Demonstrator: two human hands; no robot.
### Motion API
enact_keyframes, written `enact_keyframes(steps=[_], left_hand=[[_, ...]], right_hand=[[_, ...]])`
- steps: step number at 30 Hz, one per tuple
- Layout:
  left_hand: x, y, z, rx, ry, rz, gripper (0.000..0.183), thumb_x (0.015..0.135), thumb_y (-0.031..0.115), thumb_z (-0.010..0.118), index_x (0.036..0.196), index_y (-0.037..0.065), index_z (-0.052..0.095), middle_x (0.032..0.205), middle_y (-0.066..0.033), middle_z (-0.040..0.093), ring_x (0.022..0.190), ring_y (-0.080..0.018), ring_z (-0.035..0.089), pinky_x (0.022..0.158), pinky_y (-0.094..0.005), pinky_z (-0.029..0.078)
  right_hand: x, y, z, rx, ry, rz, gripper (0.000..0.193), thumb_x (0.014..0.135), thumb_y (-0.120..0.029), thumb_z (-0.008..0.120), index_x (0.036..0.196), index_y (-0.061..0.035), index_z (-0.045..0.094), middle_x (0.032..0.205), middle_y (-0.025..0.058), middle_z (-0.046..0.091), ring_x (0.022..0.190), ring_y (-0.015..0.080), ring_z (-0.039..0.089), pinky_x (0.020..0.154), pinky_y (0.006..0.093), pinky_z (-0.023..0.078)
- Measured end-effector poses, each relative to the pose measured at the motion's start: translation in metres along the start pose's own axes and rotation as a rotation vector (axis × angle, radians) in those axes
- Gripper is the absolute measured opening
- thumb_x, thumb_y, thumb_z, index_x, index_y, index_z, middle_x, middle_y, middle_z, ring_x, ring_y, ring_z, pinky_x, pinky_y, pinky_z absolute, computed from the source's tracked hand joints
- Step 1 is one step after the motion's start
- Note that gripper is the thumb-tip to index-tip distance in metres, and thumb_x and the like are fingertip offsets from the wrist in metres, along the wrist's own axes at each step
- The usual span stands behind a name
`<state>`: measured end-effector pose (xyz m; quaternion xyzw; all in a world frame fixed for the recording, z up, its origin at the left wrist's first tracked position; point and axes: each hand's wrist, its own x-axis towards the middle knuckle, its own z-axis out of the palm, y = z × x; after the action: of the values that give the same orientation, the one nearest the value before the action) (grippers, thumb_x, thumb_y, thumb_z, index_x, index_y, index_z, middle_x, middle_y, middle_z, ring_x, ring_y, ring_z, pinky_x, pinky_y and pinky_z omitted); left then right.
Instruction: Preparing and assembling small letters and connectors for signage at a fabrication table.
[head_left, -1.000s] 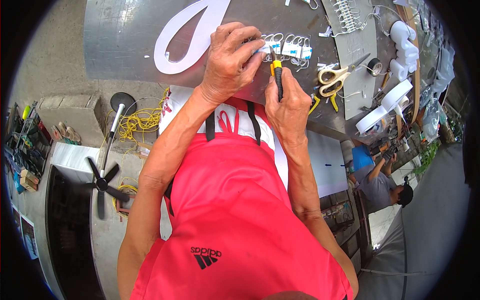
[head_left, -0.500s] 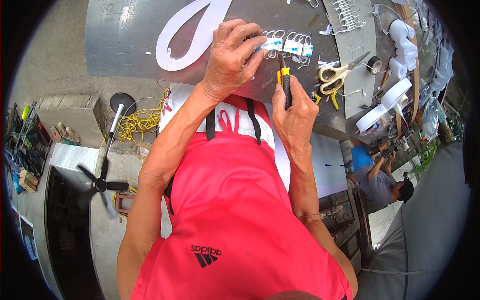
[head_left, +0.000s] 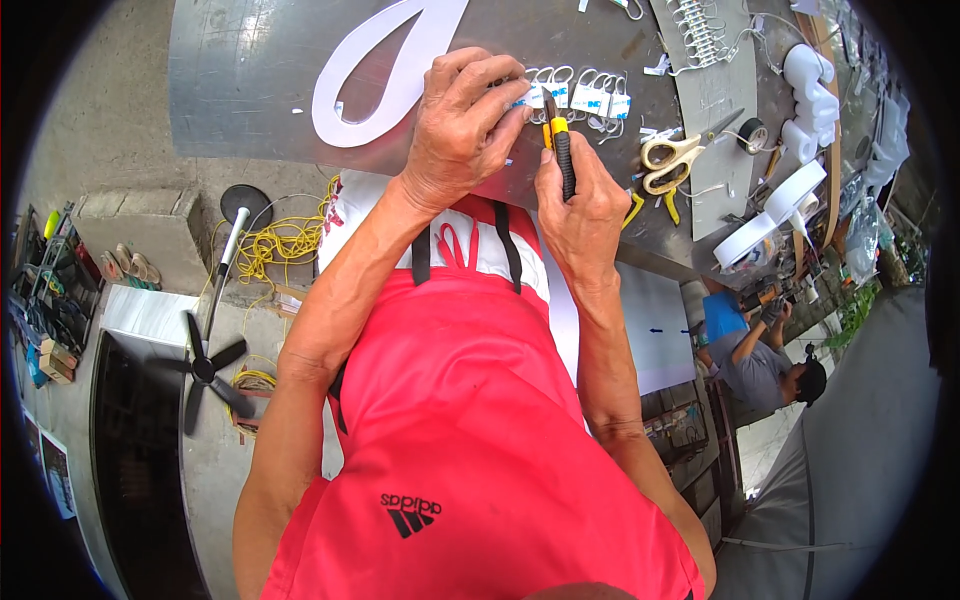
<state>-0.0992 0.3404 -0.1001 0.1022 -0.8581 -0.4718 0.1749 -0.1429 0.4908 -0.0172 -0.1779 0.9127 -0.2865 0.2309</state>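
Note:
A row of small white pieces (head_left: 590,99) with wire loops and blue-printed backing tape lies on the grey metal sheet (head_left: 270,60). My left hand (head_left: 462,125) is closed over its left end, with bent fingers pressing there; what lies under them is partly hidden. My right hand (head_left: 588,205) grips a yellow-and-black utility knife (head_left: 563,160). The knife's blade points away from me and sits over the backing tape, close to my left fingertips. Whether it touches the tape, I cannot tell.
Scissors with cream handles (head_left: 672,165), yellow-handled pliers (head_left: 671,205) and black tape (head_left: 753,134) lie to the right. A white loop-shaped cutout (head_left: 335,85) is at the left. Beyond the table are a standing fan (head_left: 202,370), yellow cord (head_left: 275,243) and another person (head_left: 757,375).
My right hand has brought the knife slightly left and farther away, its blade shifting along the row toward my left fingers. My left hand stays nearly in place. The fan blades have turned.

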Motion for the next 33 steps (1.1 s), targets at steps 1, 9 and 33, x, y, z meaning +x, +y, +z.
enact_keyframes(steps=[1, 9, 33], left_hand=[[0.000, 0.000, 0.000, -0.002, 0.002, -0.004, 0.027, 0.072, 0.003, 0.079, 0.098, 0.003, 0.071, 0.111, -0.0048, 0.065, 0.109, -0.0281, 0.055, 0.092, -0.0399, 0.045], [0.000, -0.001, 0.000, -0.005, 0.005, -0.008, 0.028, 0.071, 0.004, 0.079, 0.098, 0.003, 0.071, 0.111, -0.0051, 0.065, 0.110, -0.0283, 0.056, 0.092, -0.0404, 0.045], [0.001, 0.001, 0.002, 0.031, 0.037, -0.006, 0.030, 0.069, 0.000, 0.083, 0.097, 0.005, 0.074, 0.107, -0.0039, 0.068, 0.106, -0.0266, 0.058, 0.087, -0.0367, 0.050]], right_hand=[[0.001, 0.000, 0.001, -0.009, -0.007, -0.005, 0.023, 0.089, 0.000, 0.066, 0.111, 0.0018, 0.060, 0.080, 0.0184, 0.062, 0.064, 0.0354, 0.063, 0.057, 0.0424, 0.049], [0.003, 0.001, 0.005, -0.025, -0.007, -0.019, 0.026, 0.089, 0.000, 0.067, 0.113, 0.0023, 0.060, 0.082, 0.0192, 0.064, 0.066, 0.0369, 0.065, 0.057, 0.0436, 0.050], [-0.005, -0.008, 0.004, -0.186, -0.004, -0.017, 0.021, 0.090, -0.003, 0.066, 0.109, 0.0014, 0.057, 0.074, 0.0158, 0.062, 0.057, 0.0353, 0.064, 0.049, 0.0447, 0.048]])
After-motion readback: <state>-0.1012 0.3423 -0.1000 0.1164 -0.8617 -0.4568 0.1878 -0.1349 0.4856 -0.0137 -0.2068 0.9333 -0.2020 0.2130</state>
